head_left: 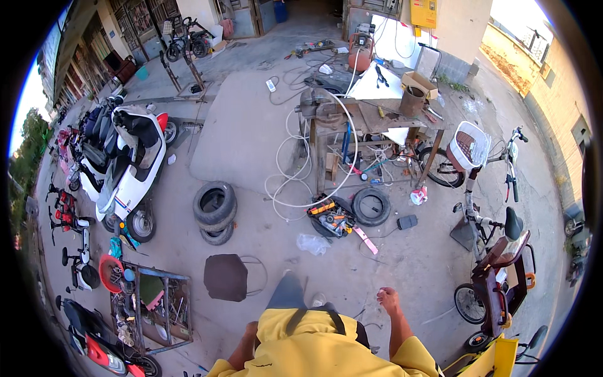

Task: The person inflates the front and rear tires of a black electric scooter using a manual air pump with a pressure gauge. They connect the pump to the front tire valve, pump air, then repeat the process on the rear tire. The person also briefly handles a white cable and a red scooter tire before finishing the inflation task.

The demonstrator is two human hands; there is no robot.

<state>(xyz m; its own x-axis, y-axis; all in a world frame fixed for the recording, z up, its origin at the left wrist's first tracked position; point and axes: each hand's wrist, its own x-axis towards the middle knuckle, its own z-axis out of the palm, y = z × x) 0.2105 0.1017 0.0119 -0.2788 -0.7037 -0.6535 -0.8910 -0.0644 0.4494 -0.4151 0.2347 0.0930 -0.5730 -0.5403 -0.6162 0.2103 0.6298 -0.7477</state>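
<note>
My right hand (pixel 388 300) hangs out to my right, above the concrete ground. Its fingers are curled together; whether something small is in them is too small to make out. Along my left side, my left hand (pixel 250 331) hangs low, with its fingers hidden. Ahead of me, between the two hands, a tool bag (pixel 333 218) full of hand tools with orange and yellow handles sits on the ground. A crumpled clear plastic bag (pixel 313 244) lies just this side of it. On the left is a stool with a dark seat (pixel 225 277).
Ahead stands a workbench (pixel 377 117) with a vise (pixel 321 105) and a looping white hose (pixel 353 151). Tyres (pixel 215 206) are stacked at left; another tyre (pixel 371 207) lies by the tool bag. A white scooter (pixel 135 163), metal rack (pixel 164 308) and cargo tricycle (pixel 502 276) flank me.
</note>
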